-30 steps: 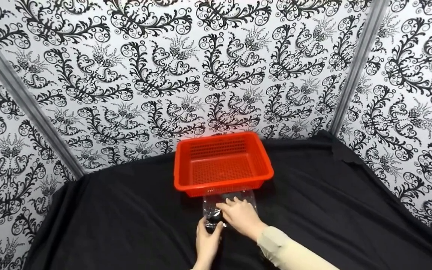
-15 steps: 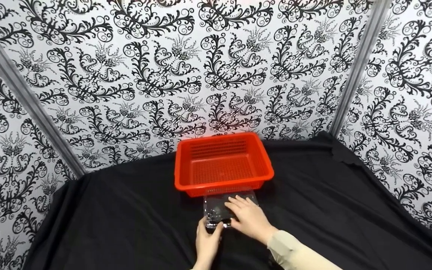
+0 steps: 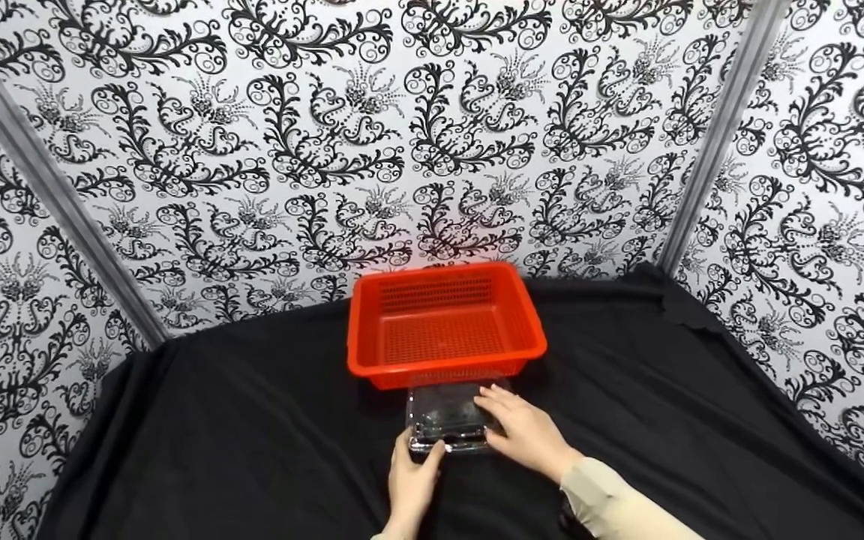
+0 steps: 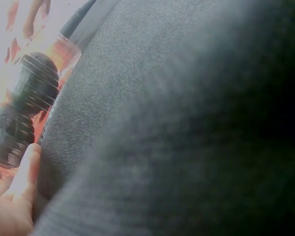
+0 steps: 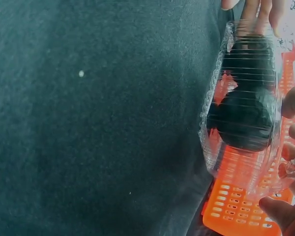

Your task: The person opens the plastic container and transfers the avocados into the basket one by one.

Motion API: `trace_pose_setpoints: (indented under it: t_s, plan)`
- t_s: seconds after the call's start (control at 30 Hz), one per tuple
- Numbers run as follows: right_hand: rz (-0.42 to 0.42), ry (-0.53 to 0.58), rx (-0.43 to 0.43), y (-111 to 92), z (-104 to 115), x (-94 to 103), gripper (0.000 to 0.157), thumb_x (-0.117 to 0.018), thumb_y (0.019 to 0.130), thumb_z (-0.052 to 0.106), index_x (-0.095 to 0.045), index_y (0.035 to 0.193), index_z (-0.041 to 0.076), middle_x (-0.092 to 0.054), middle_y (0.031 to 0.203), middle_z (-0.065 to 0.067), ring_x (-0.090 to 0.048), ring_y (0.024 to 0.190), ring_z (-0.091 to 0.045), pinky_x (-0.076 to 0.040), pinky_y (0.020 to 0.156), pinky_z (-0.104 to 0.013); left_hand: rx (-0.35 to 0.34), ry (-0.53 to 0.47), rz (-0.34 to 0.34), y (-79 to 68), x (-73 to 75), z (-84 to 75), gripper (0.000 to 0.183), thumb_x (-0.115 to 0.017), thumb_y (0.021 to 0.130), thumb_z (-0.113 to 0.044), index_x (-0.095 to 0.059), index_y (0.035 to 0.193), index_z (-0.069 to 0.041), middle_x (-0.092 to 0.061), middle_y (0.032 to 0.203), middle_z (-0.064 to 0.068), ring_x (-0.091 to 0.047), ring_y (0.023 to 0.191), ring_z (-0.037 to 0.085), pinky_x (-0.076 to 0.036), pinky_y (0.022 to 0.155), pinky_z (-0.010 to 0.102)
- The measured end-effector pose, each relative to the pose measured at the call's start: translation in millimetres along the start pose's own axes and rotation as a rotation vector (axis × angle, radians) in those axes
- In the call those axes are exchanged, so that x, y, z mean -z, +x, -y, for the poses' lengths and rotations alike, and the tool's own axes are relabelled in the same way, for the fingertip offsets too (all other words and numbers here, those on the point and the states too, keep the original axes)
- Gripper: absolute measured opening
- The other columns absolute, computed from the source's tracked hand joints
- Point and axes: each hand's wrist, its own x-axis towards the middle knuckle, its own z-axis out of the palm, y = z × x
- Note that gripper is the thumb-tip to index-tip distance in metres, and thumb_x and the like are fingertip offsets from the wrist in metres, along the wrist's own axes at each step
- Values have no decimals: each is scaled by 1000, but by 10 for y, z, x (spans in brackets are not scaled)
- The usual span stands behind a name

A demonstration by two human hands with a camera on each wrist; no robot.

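Note:
A clear plastic clamshell box [image 3: 443, 412] lies on the black cloth, right against the front of the red basket. Through its ribbed wall two dark, round, fruit-like things [image 5: 248, 118] show in the right wrist view. My left hand [image 3: 412, 476] grips the box's near left corner, thumb at the front edge. Spread over the right side of the lid, my right hand [image 3: 528, 436] rests with its fingers fairly straight and its thumb near the front edge. The left wrist view catches only part of the left hand [image 4: 19, 191] beside the box.
Behind the box stands a red slotted basket [image 3: 447, 368], with nothing in it. Black cloth [image 3: 252, 450] covers the table, with folds at its edges. Patterned white panels [image 3: 342, 150] close off the back and both sides.
My right hand has slid rightward across the lid, from its middle to its right side, uncovering more of the box. My left hand keeps its hold at the left corner.

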Motion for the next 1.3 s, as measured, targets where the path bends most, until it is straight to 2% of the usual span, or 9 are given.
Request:
trace_pose_setpoints:
  t_s: [0.37,0.63,0.83,1.07,1.3]
  plan:
    - [73,64,-45,145,-7,197,46,-73,80,23,-65,123,9,-61,129,-8,-55,122,-24,-47,98,-42,-12,-50,16,-14,18,27,57,-78,80,-24,-54,128,-3,-62,108,13,-58,55,10,-51,56,26]
    - [42,135,-88,316,-37,384,35,-70,84,23,-69,116,9,-66,119,-8,-60,115,-25,-48,97,-43,-16,-21,20,-21,25,59,59,-79,79,-28,-55,127,-3,-62,101,9,-59,57,10,-50,61,27]
    - [23,160,-122,379,-62,444,31,-70,84,23,-70,113,11,-68,113,-5,-63,106,-22,-50,92,-42,-67,37,-15,-41,42,48,57,-80,78,-31,-58,123,-4,-63,106,9,-58,70,12,-49,73,33]
    - [-31,165,-150,412,-78,479,28,-70,83,22,-71,109,11,-69,107,-2,-65,97,-18,-53,85,-39,-50,45,-5,-33,36,70,57,-80,78,-33,-58,123,-5,-62,108,10,-58,64,10,-50,71,31]
    - [-94,179,-182,440,-98,530,26,-72,82,21,-72,107,13,-70,106,-1,-65,92,-15,-53,80,-36,-98,99,-46,-42,31,78,57,-80,77,-35,-60,121,-4,-63,110,12,-56,77,16,-49,77,42]
